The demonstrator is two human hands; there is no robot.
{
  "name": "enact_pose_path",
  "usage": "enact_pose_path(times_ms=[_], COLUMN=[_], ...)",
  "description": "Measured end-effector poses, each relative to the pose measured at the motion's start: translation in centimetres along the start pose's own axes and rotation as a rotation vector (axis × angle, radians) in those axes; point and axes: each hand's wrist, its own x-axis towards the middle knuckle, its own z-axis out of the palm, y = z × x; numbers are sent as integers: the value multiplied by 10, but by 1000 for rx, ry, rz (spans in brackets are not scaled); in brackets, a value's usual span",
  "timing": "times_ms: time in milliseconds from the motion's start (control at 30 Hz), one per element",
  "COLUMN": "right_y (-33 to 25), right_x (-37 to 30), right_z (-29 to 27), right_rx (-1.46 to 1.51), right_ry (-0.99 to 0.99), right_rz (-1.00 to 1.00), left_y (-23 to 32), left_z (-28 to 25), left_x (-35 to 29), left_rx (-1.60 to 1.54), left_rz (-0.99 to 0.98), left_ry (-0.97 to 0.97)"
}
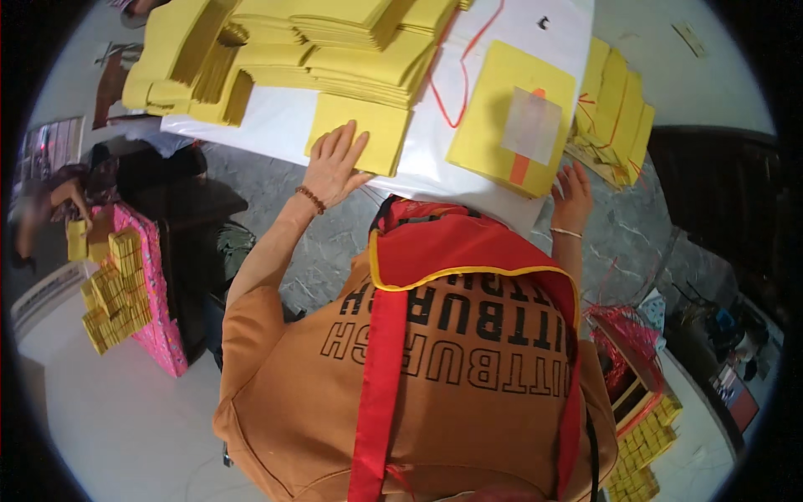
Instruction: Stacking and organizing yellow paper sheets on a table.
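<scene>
My left hand point(336, 166) lies with fingers stretched over the near-left edge of a small yellow paper stack point(381, 134) at the front of the white-covered table point(427, 163). My right hand point(572, 197), fingers apart, is at the table's right front corner, close to a larger yellow paper stack point(485, 109). It appears to hold nothing; whether it touches that stack I cannot tell. On top of the larger stack rests a whitish translucent square point(535, 125) over an orange-red strip point(519, 171). Between the two stacks a red string point(462, 79) loops across the table.
Tall piles of folded yellow paper point(351, 71) fill the table's far left. Tied yellow bundles point(615, 109) stand beyond its right edge. At left, another person's hand point(77, 201) is by yellow bundles point(117, 289) on pink cloth point(159, 309). Red string point(615, 351) lies tangled at lower right.
</scene>
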Motion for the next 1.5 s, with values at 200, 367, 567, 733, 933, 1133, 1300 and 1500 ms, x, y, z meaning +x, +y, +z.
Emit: enact_pose_path(times_ms=[200,367,567,733,933,1133,1300,1500], right_y=[11,19,9,14,18,13,14,33], right_x=[-3,7,-3,-9,-6,-14,-15,-4], right_z=[12,5,12,16,14,16,11,6], right_rx=[-50,-81,-153,-149,-214,-543,-944,-527], right_ry=[-106,-119,-156,-150,-147,-13,-151,-213], right_rz=[-95,-182,-252,-300,-306,-520,-864,-599], left_y=[4,1,71,109,115,121,114,107], left_z=[11,-15,-28,1,8,-15,-6,-12], left_x=[-3,15,73,112,120,128,132,145], left_rx=[81,73,-579,-883,-870,-355,-268,-388], left_rz=[-60,13,-32,-220,-203,393,528,589], left_ry=[-3,32,238,140,77,215,79,83])
